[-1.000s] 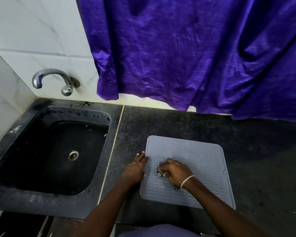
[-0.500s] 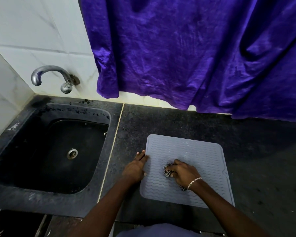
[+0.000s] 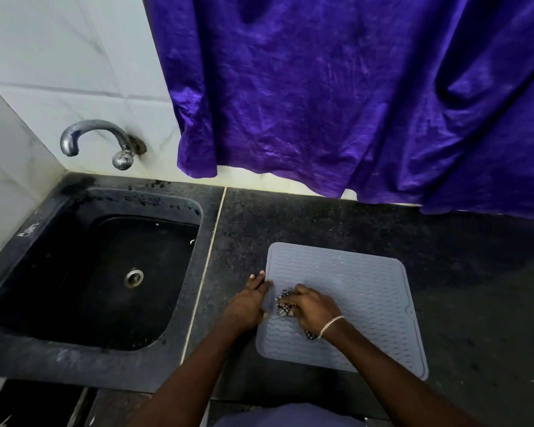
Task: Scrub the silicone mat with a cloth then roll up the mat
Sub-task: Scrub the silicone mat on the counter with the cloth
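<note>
A person scrubs a grey silicone mat (image 3: 367, 291) lying flat on the dark stone surface (image 3: 321, 217) just right of the sink (image 3: 205, 229). The right hand (image 3: 313, 309), its grip curled round a bunched black-and-white checked cloth (image 3: 284, 303), presses the cloth onto the part of the mat nearest the sink. The left hand (image 3: 247, 303) rests with fingers extended on the mat's sink-side edge, steadying it; that edge looks slightly raised against the hand, though it is too blurred to say whether it is pinched. The mat appears thin, light and floppy, with wavy ridges across its face, and it would likely skid on the stone if left unpinned and feel slick where it is wet. For the roll to come, the likeliest hold is along one whole edge, both hands spread toward its corners so the soft sheet curls evenly rather than skewing. The cloth, limp and easily crushed, must be set aside first.
</note>
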Motion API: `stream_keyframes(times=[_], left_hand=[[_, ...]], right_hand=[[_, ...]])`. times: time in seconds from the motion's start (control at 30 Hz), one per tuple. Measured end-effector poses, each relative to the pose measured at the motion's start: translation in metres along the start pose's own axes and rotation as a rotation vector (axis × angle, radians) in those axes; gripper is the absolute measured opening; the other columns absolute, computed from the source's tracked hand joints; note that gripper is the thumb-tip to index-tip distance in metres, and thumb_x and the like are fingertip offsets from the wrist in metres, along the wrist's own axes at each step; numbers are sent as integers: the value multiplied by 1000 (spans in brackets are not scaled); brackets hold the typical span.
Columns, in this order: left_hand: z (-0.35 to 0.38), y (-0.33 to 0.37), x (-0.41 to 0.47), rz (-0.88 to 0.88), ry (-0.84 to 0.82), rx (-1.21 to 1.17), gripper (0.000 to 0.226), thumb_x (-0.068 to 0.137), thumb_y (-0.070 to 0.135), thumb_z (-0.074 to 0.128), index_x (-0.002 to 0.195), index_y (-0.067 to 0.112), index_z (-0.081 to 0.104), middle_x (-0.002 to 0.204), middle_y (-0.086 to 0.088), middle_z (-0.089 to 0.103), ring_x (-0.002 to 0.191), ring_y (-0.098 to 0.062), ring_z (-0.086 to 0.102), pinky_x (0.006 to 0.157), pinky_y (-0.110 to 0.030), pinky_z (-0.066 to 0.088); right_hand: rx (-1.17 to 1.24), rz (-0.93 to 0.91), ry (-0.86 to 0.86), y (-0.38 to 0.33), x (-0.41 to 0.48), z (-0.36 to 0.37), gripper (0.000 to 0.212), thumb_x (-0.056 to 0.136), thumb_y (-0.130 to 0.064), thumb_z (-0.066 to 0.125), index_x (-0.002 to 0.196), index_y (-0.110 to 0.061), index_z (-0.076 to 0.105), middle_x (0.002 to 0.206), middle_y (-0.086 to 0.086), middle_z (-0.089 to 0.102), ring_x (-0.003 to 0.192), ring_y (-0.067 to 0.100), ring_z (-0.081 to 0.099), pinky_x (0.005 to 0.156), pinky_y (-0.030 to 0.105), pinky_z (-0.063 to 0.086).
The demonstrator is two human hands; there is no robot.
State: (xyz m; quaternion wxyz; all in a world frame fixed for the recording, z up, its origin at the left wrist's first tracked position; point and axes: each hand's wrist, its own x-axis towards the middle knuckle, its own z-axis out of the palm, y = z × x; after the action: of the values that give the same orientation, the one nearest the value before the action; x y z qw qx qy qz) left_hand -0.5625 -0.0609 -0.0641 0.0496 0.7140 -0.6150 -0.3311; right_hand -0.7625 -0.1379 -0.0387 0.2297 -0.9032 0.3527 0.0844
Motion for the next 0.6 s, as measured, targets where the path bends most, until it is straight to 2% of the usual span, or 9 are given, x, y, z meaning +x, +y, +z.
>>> stream_keyframes(times=[0.07, 0.2, 0.37, 0.47, 0.6], left_hand=[[1, -3, 1, 7, -7, -6, 87, 92, 32, 65, 160, 21, 13, 168, -1, -8, 155, -23, -7, 125, -40, 17], [2, -5, 1, 8, -7, -9, 88, 91, 30, 67, 160, 21, 13, 168, -1, -8, 155, -23, -7, 125, -44, 19], [2, -3, 1, 12, 10, -19, 87, 91, 32, 67, 160, 22, 16, 168, -1, -6, 155, -22, -5, 125, -40, 20], [1, -1, 0, 14, 32, 3, 85, 91, 33, 67, 159, 22, 17, 168, -1, -4, 155, -23, -2, 124, -40, 22], [-1, 1, 0, 13, 28, -11, 84, 92, 35, 66, 159, 22, 17, 168, 0, -3, 155, -23, -1, 124, -42, 24]], right_hand=[[-12, 19, -6, 15, -8, -1, 46, 92, -27, 58, 135, -44, 56, 135, -10, 51, 123, 18, 53, 98, 31, 49], [-57, 41, -43, 26, -10, -10, 42, 90, -32, 61, 131, -43, 59, 126, -9, 52, 119, 18, 56, 91, 31, 50], [-23, -11, -2, 4, 4, -11, 37, 92, -38, 59, 129, -42, 60, 120, -10, 53, 111, 18, 58, 88, 33, 52], [-14, -61, -7, -20, 17, -5, 36, 92, -35, 59, 128, -41, 60, 121, -7, 53, 113, 20, 57, 88, 38, 53], [-20, -57, -8, -30, 23, 0, 34, 90, -29, 62, 122, -39, 62, 125, -5, 53, 116, 22, 56, 88, 38, 53]])
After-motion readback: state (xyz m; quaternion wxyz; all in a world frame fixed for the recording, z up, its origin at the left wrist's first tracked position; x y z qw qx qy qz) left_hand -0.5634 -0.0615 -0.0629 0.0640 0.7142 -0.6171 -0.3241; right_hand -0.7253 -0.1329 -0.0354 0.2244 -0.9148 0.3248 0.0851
